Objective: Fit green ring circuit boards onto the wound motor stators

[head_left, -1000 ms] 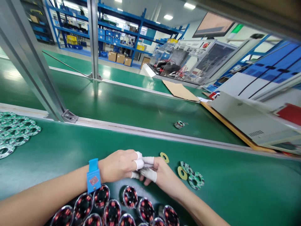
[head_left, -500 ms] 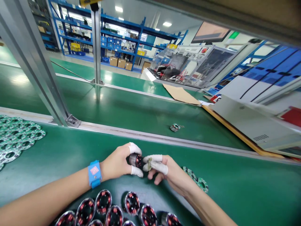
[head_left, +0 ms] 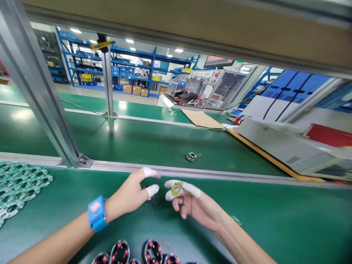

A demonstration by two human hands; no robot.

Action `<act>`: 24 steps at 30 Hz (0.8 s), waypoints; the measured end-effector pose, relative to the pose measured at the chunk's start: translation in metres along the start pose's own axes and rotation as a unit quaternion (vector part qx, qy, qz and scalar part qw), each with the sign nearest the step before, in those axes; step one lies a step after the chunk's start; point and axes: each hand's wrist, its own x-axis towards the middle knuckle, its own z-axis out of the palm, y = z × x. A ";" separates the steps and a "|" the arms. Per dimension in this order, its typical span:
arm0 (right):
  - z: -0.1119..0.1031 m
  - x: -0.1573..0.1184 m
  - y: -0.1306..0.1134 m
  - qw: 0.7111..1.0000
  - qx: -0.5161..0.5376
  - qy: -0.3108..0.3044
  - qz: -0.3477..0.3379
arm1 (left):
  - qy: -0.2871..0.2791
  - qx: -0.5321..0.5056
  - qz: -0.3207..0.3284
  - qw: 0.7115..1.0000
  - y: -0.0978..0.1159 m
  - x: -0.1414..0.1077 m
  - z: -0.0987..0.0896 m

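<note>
My left hand (head_left: 134, 192), with white finger cots on thumb and index finger and a blue wrist strap, is over the green bench. Its thumb and index finger are apart. A mostly hidden motor stator (head_left: 150, 198) shows in slivers around the thumb, with thin wires hanging below; the other fingers seem to hold it. My right hand (head_left: 189, 198), also in finger cots, pinches a yellow-green ring (head_left: 172, 191) by its edge, its hole facing me. Several stators (head_left: 120, 252) with copper windings stand at the bottom edge, partly cut off.
Green ring-shaped circuit boards (head_left: 24, 187) lie overlapped at the left, a few more (head_left: 236, 220) beyond my right forearm. One stator with a green board (head_left: 191, 157) sits on the belt past the metal rail (head_left: 154, 171). An aluminium post (head_left: 52, 95) rises at left; a beam (head_left: 192, 29) crosses overhead.
The view has tilted up. The stator that showed between my left thumb and index finger is now mostly hidden. The ring in my right hand has turned to face me.
</note>
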 end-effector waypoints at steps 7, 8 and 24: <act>0.010 0.001 0.006 0.996 0.003 -0.083 -0.028 | -0.005 0.021 0.076 0.997 0.019 -0.008 0.010; 0.011 0.001 0.006 0.995 0.001 -0.094 -0.027 | -0.018 0.028 0.078 0.996 0.019 -0.009 0.010; 0.021 0.002 0.002 0.966 -0.227 0.110 -0.056 | 0.077 0.261 0.161 0.949 0.027 -0.012 0.013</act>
